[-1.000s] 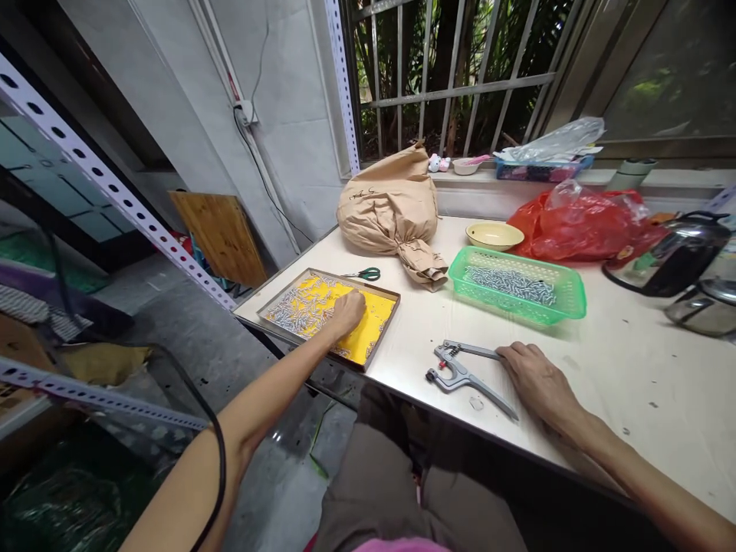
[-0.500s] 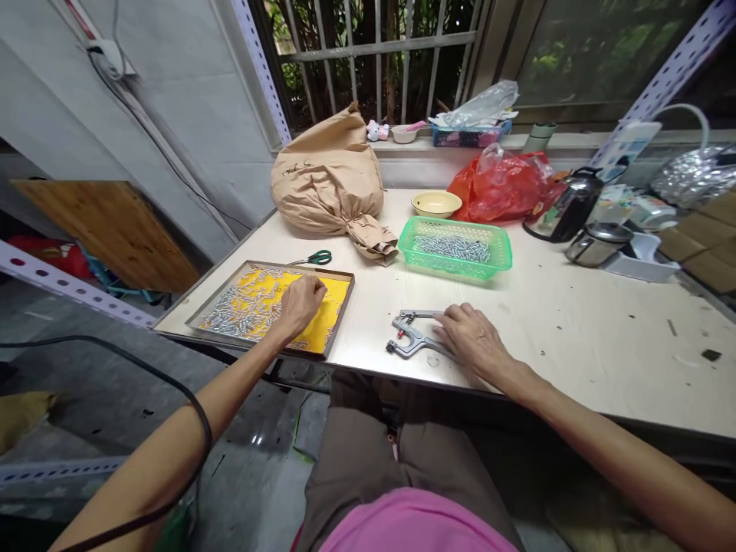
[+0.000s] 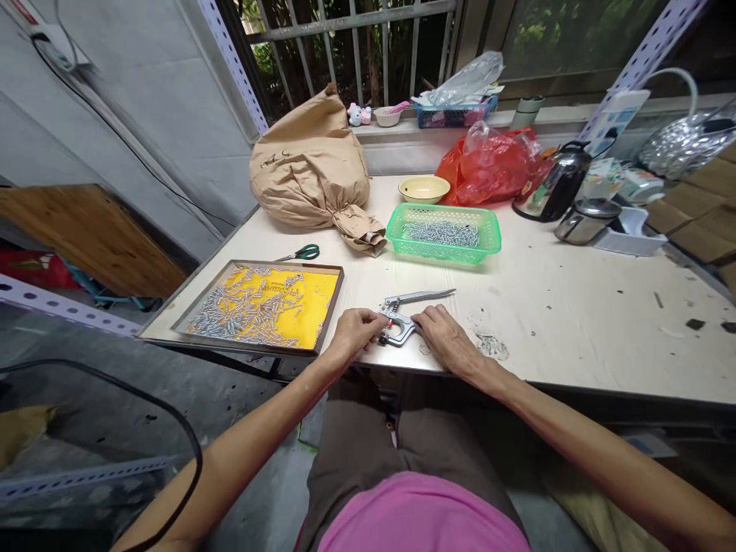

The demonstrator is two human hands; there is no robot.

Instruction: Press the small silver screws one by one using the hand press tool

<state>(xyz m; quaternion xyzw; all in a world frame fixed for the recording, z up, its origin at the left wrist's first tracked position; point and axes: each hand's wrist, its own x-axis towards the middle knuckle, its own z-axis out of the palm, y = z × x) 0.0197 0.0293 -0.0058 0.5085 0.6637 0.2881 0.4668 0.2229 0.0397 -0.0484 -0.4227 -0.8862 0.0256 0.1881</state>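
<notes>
On the table's front edge lies a pair of metal pliers [image 3: 405, 331] with C-shaped jaws, a spring and a spot of red. Its upper handle stands raised and free. My right hand [image 3: 445, 337] is closed round the lower handle. At the jaws my left hand [image 3: 357, 334] pinches with thumb and fingers; whatever small thing it holds is hidden by the fingertips. To the left, a shallow tray [image 3: 332, 310] with a yellow bottom carries many small silvery metal pieces [image 3: 218, 318]. A green plastic basket [image 3: 445, 254] behind the pliers contains similar pieces.
Green-handled scissors [image 3: 307, 251] lie behind the tray. A brown paper sack [image 3: 310, 172], a cream bowl [image 3: 424, 189] and a red plastic bag [image 3: 488, 169] stand along the back. Toward the right are a dark thermos jug [image 3: 560, 184] and a metal pot [image 3: 587, 221].
My left hand has moved right, from above the tray to the pliers' jaws. My right hand now holds only the lower handle, and the handles have spread apart.
</notes>
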